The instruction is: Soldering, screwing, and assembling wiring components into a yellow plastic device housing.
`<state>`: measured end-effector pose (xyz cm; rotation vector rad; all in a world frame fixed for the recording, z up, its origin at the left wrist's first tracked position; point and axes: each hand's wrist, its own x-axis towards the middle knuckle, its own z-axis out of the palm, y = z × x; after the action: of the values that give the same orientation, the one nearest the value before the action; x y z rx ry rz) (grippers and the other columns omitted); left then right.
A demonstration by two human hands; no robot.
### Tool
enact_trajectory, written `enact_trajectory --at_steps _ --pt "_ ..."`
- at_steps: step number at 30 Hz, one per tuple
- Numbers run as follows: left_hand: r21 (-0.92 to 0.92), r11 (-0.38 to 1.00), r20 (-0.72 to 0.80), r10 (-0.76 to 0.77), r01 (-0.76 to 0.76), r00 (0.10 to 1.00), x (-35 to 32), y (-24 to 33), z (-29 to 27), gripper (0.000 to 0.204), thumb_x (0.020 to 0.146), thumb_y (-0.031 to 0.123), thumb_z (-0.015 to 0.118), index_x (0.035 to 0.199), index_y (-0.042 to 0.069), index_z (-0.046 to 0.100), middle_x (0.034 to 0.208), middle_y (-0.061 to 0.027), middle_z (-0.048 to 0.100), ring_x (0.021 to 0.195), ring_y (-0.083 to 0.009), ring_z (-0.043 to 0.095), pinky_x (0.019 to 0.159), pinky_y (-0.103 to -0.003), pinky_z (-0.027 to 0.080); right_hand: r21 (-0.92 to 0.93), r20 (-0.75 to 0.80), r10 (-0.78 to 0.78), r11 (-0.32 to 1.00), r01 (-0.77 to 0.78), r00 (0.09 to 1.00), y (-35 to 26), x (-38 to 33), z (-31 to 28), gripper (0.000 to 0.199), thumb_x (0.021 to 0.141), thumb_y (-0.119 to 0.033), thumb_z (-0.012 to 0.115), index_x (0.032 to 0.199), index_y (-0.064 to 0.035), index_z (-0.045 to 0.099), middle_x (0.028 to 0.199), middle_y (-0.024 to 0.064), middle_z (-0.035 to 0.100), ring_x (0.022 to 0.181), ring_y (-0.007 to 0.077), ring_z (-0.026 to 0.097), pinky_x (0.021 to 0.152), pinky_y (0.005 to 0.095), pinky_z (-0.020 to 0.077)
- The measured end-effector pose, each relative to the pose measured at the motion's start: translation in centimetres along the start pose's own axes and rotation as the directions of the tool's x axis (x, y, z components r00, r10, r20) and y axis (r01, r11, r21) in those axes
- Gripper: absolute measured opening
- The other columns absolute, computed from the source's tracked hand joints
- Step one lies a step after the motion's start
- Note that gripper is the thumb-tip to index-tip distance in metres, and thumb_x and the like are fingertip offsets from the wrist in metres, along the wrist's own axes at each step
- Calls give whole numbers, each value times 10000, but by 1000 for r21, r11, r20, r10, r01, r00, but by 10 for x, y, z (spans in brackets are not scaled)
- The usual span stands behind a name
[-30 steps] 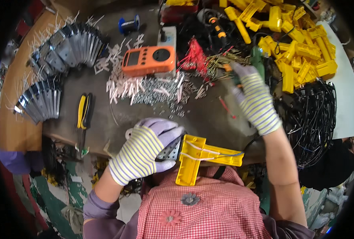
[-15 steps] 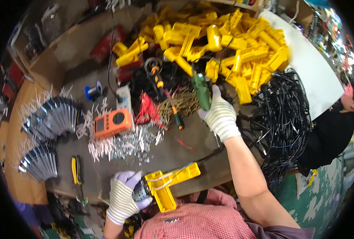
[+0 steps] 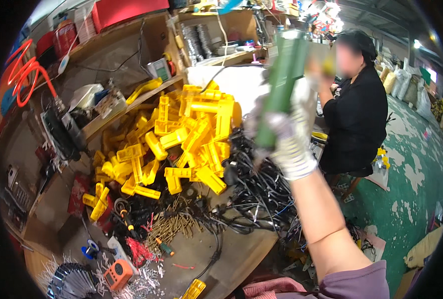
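My right hand [image 3: 286,132], in a striped glove, is raised over the right side of the bench. Its fingers are closed round a long green cylindrical tool [image 3: 279,84]; motion smears both, so the tool's exact kind is unclear. At the lower edge shows part of a yellow plastic housing [image 3: 195,289], with a black cord [image 3: 215,251] running up from near it. My left hand is out of view.
Yellow housings [image 3: 199,132] are heaped behind black cables [image 3: 261,184]. Brass-coloured screws [image 3: 174,222], a screwdriver [image 3: 165,247], red wires [image 3: 139,250] and an orange meter [image 3: 117,275] lie on the bench [image 3: 246,249]. A person in black [image 3: 358,114] stands at the right.
My view has swung up and to the right. The right hand has lifted the green tool from the bench, close to my view. My left hand has left the picture.
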<state>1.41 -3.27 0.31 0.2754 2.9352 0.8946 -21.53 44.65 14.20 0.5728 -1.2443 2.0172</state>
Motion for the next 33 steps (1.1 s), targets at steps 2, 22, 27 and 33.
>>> enact_trajectory --at_steps 2,22,27,33 --pt "122 993 38 5 -10 999 12 16 -19 768 716 151 829 1396 30 495 1391 -196 511 1297 -375 455 1148 -465 311 -161 -85 -96 984 81 992 -42 27 -69 401 856 -316 780 1086 -51 585 828 39 612 685 144 624 574 279 543" --pt "308 758 360 466 -575 808 122 164 92 905 796 454 744 1487 -3 378 1559 -269 314 1417 -471 309 1179 -557 229 -827 -320 -309 553 -104 896 -40 220 -385 396 804 -106 773 1143 -42 578 908 55 651 768 166 604 707 309 510" --pt "452 705 404 384 -547 830 130 158 127 840 798 356 682 1488 -1 363 1554 -280 314 1425 -467 308 1171 -620 212 -627 -398 -158 766 -142 903 -34 230 -398 454 776 -72 790 1161 -37 554 947 55 640 781 158 592 709 304 505" --pt "540 641 332 432 -545 838 136 127 153 614 892 172 514 1470 7 388 1545 -268 344 1427 -440 330 1151 -653 229 -860 -411 -335 452 -238 848 -35 241 -371 310 810 -235 773 970 -26 609 860 117 648 743 211 620 697 333 510"
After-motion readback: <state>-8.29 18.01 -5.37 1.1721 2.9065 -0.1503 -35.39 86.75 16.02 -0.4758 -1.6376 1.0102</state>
